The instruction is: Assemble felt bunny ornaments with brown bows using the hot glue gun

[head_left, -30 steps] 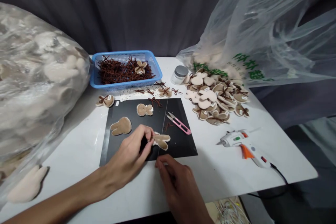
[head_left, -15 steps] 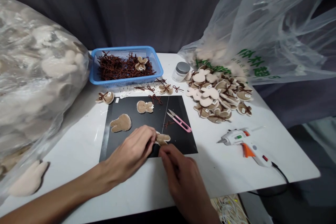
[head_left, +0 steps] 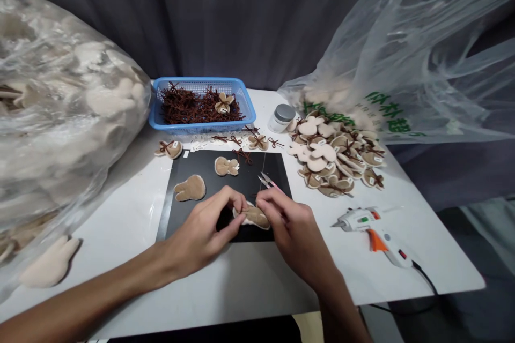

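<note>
A tan plush bunny piece (head_left: 253, 216) lies on the black mat (head_left: 173, 214) near its front edge. My left hand (head_left: 205, 230) pinches its left end with thumb and fingers. My right hand (head_left: 292, 230) presses and grips its right side from above, fingers curled over it. Pink thread snips (head_left: 269, 182) stick out just behind my right fingers. Two more bunny pieces (head_left: 190, 188) (head_left: 226, 166) rest farther back on the mat.
A blue basket (head_left: 245, 110) of brown bows stands at the back. A pile of finished bunnies (head_left: 336, 155) and a small jar (head_left: 281, 117) lie right of the mat. A glue gun (head_left: 372, 228) lies front right. Big plastic bags (head_left: 60, 118) (head_left: 406, 48) flank the white table (head_left: 249, 278).
My right hand has moved up from the table's front edge onto the bunny piece and now covers its right side. My left hand stays pinched on its left end.
</note>
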A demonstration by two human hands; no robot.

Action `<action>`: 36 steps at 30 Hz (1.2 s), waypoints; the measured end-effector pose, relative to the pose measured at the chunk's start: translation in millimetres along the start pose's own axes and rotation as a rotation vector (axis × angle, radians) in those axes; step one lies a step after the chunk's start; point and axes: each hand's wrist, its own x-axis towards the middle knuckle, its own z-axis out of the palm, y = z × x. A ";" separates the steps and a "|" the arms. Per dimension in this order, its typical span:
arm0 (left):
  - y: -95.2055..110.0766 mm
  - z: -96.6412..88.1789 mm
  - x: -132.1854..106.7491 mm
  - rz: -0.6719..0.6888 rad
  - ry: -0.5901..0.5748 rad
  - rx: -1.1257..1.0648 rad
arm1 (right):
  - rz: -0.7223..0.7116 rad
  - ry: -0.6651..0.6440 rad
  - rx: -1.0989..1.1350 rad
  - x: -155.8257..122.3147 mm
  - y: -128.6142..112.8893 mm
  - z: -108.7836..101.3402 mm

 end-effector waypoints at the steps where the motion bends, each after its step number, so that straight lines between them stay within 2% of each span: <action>1: 0.6 2.0 0.8 -0.039 0.029 -0.071 | 0.021 0.028 0.029 -1.3 -0.3 1.7; 5: 3.1 6.0 6.2 -0.133 0.079 -0.274 | 0.077 0.088 0.054 -8.2 -0.4 5.3; 8: 1.1 0.4 6.2 -0.155 0.076 -0.229 | 0.094 0.098 0.016 -17.3 1.8 2.1; 11: -4.6 -9.7 0.1 -0.137 0.105 -0.082 | 0.075 0.091 -0.096 -31.0 7.7 -3.6; 13: -8.1 -15.5 -4.8 -0.101 0.049 0.057 | 0.036 0.002 -0.199 -40.6 12.4 -6.6; 15: -10.0 -18.8 -8.3 -0.059 -0.071 0.174 | 0.001 -0.105 -0.269 -48.6 16.2 -7.8; 17: -10.4 -19.5 -9.6 -0.024 -0.160 0.253 | -0.028 -0.139 -0.305 -53.7 18.9 -7.1; 19: -10.1 -18.6 -9.8 0.016 -0.184 0.315 | -0.049 -0.091 -0.346 -55.8 20.5 -5.1; 22: -9.4 -16.7 -11.2 0.086 -0.156 0.405 | 0.003 0.073 -0.385 -53.9 20.2 -0.9; 25: -7.8 -15.5 -16.2 0.127 -0.085 0.479 | 0.060 0.262 -0.350 -48.5 14.9 5.8; 27: -6.2 -14.5 -20.7 0.138 -0.071 0.488 | 0.023 0.329 -0.312 -44.6 9.1 12.9; 29: -5.5 -12.7 -24.5 0.148 -0.076 0.486 | -0.033 0.299 -0.237 -41.1 3.6 22.6; 33: -9.1 -8.1 -26.4 0.186 -0.065 0.555 | -0.111 0.146 -0.087 -34.7 0.3 45.1; 36: -11.8 -7.6 -21.3 0.230 -0.070 0.614 | -0.137 0.149 -0.099 -30.8 3.1 57.1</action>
